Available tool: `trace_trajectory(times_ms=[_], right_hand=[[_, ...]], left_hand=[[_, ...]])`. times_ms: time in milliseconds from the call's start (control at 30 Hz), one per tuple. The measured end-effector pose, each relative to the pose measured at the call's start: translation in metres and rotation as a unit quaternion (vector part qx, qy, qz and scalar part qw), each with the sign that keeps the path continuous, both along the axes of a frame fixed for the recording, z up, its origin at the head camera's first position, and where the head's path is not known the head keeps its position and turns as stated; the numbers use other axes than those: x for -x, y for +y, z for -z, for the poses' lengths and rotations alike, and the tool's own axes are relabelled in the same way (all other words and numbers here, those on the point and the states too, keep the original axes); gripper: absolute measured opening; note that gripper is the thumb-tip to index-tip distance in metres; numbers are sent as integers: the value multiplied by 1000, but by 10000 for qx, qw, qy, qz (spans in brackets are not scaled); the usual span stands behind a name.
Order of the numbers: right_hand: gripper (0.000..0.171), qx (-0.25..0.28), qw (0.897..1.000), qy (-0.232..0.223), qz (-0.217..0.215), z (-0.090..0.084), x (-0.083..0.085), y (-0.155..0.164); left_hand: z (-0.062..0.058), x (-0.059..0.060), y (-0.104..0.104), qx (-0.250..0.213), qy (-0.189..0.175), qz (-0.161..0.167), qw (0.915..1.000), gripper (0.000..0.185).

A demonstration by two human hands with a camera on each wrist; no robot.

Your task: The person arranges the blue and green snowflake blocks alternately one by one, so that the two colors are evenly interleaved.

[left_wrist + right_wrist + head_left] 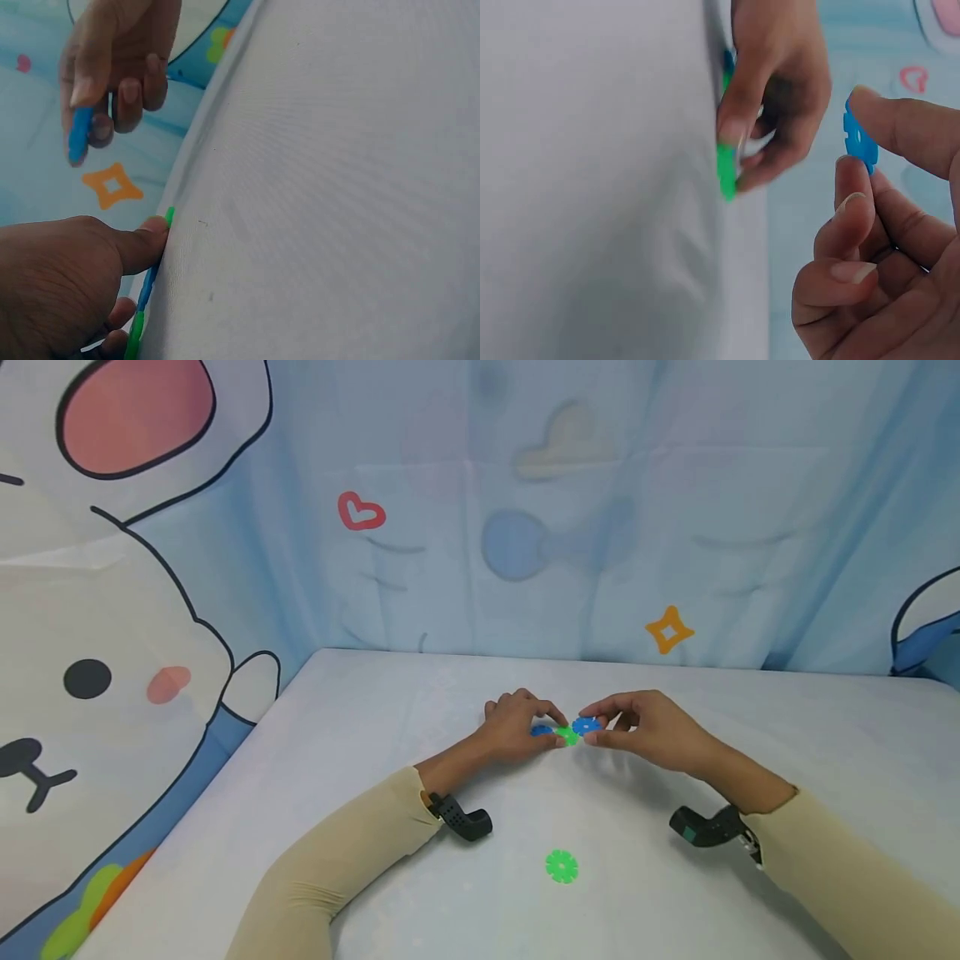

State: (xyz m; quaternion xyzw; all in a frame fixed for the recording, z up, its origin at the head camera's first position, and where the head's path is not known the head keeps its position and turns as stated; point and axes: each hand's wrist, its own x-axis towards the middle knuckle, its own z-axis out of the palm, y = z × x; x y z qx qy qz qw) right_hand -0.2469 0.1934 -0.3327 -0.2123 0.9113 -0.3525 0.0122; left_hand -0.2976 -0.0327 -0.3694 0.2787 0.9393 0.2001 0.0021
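My left hand (519, 727) pinches the end of a joined row of flat, notched plastic discs between thumb and fingers, low over the table. A green disc (568, 737) forms the row's right end; a blue disc (541, 730) follows beneath the hand. Farther along, another green piece (134, 337) shows in the left wrist view, and the hand hides part of the row. My right hand (660, 731) pinches a separate blue disc (860, 140) by its edge, raised off the table. In both wrist views a gap parts this disc from the row.
One loose green notched disc (562, 866) lies flat on the white-covered table (465, 893), nearer to me than both hands. A light blue printed curtain (450, 593) hangs behind the table's back edge. Black wrist cameras sit on both forearms.
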Motion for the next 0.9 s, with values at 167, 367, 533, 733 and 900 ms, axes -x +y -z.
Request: trace_trajectory(times_ms=[167, 367, 533, 733, 900], right_hand=[[47, 64, 9985, -473, 268, 13, 29, 12], [48, 70, 9974, -617, 371, 25, 42, 22], [45, -29, 9990, -313, 306, 27, 40, 22], [40, -237, 9996, -22, 139, 31, 39, 16], [40, -284, 9995, -16, 113, 33, 34, 11]], left_hand=[[1, 1, -1, -15, 12, -46, 10000, 28], [2, 2, 0, 45, 14, -22, 10000, 28], [0, 2, 1, -17, 42, -65, 10000, 27], [0, 2, 0, 3, 30, -46, 10000, 28], [2, 1, 0, 15, 47, -23, 10000, 29]])
